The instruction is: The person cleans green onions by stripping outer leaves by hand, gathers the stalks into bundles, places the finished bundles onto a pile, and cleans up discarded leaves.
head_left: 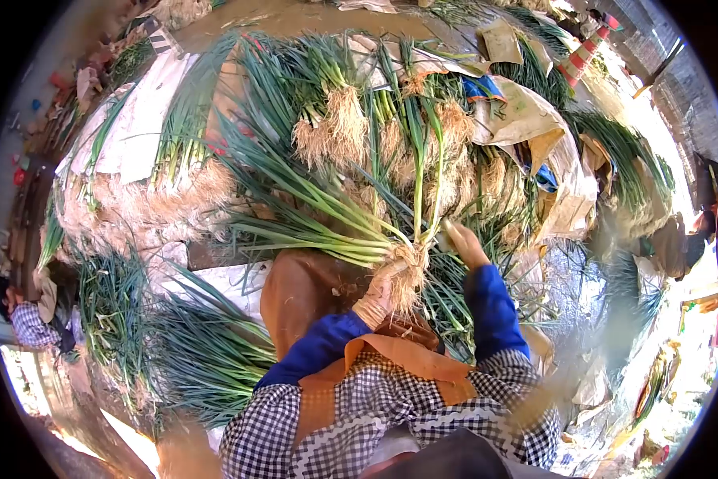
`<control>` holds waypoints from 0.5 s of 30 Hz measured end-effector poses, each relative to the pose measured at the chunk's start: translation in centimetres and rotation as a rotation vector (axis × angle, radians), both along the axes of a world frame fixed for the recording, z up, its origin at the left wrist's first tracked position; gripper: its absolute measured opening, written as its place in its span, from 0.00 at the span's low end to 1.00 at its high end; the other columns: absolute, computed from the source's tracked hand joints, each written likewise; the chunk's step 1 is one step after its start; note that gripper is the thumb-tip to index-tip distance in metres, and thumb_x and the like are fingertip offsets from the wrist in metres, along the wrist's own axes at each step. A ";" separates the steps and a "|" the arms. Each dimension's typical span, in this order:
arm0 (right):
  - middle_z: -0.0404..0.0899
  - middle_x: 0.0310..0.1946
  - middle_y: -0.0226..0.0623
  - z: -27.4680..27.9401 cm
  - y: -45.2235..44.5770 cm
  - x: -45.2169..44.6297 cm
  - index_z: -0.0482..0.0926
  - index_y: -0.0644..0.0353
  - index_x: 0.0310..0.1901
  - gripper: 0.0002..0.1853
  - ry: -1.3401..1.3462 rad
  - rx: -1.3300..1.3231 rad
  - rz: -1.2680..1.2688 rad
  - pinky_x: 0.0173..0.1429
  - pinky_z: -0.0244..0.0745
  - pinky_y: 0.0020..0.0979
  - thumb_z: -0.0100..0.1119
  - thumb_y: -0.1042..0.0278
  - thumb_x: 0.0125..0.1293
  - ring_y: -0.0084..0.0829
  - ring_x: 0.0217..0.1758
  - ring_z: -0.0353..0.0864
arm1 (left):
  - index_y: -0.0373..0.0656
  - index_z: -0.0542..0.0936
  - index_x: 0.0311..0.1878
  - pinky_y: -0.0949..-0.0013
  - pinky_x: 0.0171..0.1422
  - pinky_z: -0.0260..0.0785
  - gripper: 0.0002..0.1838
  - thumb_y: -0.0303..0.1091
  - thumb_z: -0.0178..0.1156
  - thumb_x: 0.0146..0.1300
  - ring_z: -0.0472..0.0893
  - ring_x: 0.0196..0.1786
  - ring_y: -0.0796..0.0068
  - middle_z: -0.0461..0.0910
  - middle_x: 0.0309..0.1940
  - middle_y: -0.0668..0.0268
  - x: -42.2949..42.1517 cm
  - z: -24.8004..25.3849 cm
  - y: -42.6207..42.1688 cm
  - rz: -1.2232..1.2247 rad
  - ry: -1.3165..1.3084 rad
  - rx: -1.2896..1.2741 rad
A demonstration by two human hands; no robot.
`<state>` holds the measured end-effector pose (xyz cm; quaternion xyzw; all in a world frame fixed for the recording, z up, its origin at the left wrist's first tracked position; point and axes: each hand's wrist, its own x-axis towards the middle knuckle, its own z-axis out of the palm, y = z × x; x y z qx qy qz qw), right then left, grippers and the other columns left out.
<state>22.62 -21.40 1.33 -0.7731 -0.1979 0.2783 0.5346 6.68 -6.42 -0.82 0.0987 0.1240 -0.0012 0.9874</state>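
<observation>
Bunch of green onions [351, 237] is up in front of the person's chest, above the lap, roots toward the body, most leaves fanned off to the left, a couple of stalks pointing straight away. Left hand [380, 294] is closed round the root end, pale roots [407, 289] hanging past the fingers. Right hand [468, 246] is just beside the upright stalks, fingers partly curled; can't tell from here whether it grips one.

Progress, my read: this bunch is mid-handling, leaves splayed and no tie that I can make out. Gathered bundles [345, 124] lie across the heap beyond, roots facing the person, so a good share looks sorted. Loose green onions [211, 347] by the left knee look like what's left; can't tell for sure.

Brown cloth [301, 291] covers the left knee. White sheet [146, 116] partly covers the heap at left, tan sacking [526, 112] at right. Further out: red-and-white striped cone [584, 62] at far right, another person [35, 323] low at far left.
</observation>
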 end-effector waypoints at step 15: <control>0.77 0.34 0.34 -2.9 6.6 -9.0 0.73 0.63 0.50 0.17 0.291 0.455 0.059 0.41 0.72 0.27 0.46 0.59 0.67 0.29 0.37 0.76 | 0.35 0.71 0.51 0.62 0.43 0.75 0.18 0.33 0.53 0.59 0.78 0.42 0.63 0.75 0.45 0.57 -3.1 -3.7 1.6 -0.019 -0.097 0.431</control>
